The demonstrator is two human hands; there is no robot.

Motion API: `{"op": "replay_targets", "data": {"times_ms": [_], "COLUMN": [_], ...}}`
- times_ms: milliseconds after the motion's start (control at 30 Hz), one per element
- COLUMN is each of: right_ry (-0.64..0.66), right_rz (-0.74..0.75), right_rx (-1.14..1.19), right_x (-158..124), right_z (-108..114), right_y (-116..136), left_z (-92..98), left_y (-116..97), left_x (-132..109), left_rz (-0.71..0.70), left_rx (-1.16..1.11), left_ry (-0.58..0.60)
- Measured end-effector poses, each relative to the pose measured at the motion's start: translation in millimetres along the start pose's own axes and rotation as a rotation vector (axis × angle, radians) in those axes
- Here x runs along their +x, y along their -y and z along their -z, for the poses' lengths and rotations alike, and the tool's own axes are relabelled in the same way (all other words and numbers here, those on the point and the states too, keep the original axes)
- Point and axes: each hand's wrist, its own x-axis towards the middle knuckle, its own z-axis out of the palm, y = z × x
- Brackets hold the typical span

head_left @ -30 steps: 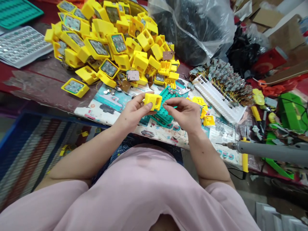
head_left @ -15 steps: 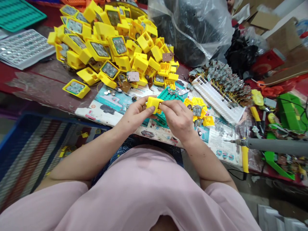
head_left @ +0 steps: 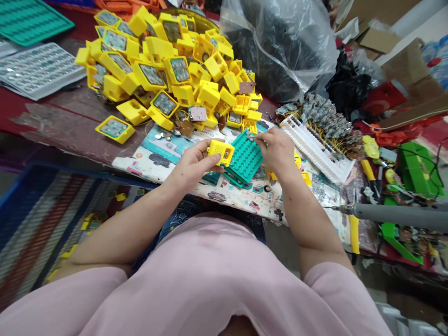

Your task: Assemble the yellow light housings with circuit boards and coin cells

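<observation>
My left hand (head_left: 191, 165) grips a small yellow plastic case (head_left: 220, 151) by its near side, just over the printed paper sheet (head_left: 154, 156). To its right lies a teal tray (head_left: 245, 161) with rows of small round cells. My right hand (head_left: 276, 149) rests at the tray's far edge, thumb and forefinger pinched at some small button cells (head_left: 250, 135) lying there. What the pinch holds is too small to make out.
A big heap of yellow cases (head_left: 168, 70) fills the back of the table. A clear bag of dark parts (head_left: 280, 42) stands behind. A white rack with wired boards (head_left: 322, 135) lies right, a grey tool (head_left: 395, 214) at the right edge, a blue crate (head_left: 42, 214) lower left.
My right hand left the yellow case and reached forward to the far edge of the teal tray. My left hand kept the case, barely moving.
</observation>
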Motion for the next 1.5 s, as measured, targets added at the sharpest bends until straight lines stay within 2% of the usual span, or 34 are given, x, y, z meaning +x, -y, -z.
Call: {"op": "replay_targets", "data": {"times_ms": [133,233,400,767,833,933,1033,1100,1167,1367,1500], "right_ry": [0.103,0.136,0.125,0.182,0.115,-0.006,-0.025,-0.039,-0.105,-0.392,-0.446], "right_rz": [0.021,0.035,0.008,-0.03,-0.051,-0.087,-0.106,-0.105,-0.047,0.28,0.319], "right_rx": [-0.087,-0.101,-0.038,-0.043,0.065,0.443,0.83,0.924,0.871,0.349,0.236], "right_x": [10.8,9.0,10.5,21.6,19.9,10.4,-6.5,-18.8,-29.2,-37.5,-32.4], "right_z": [-14.8,-13.1,-4.3,-8.2,-3.6,5.7,14.4,18.8,21.9,18.1,4.3], "right_y": [-8.4,-5.4,-6.7,7.9,7.5,10.8,22.7,33.6,43.6,55.6,55.9], "left_z": [-1.3,-2.0,-3.3,-2.7,-2.2,-3.3,-6.3,-8.5,-10.2,-14.2,-20.4], "left_y": [0.4,0.9,-2.8,2.0,3.1,4.0,4.4,4.3,4.1,7.8,12.0], "left_x": [1.4,3.0,3.6,13.3,14.4,13.8,12.6,12.3,12.0,11.4,17.9], "left_rz": [-0.04,-0.064,-0.055,-0.093,-0.09,-0.092,-0.091,-0.094,-0.101,-0.106,-0.063], "left_rx": [0.067,0.117,0.172,0.148,0.147,0.137,0.125,0.127,0.136,0.131,0.012], "left_ry": [-0.02,-0.028,-0.036,-0.016,-0.018,-0.019,-0.013,-0.018,-0.024,-0.004,-0.009]}}
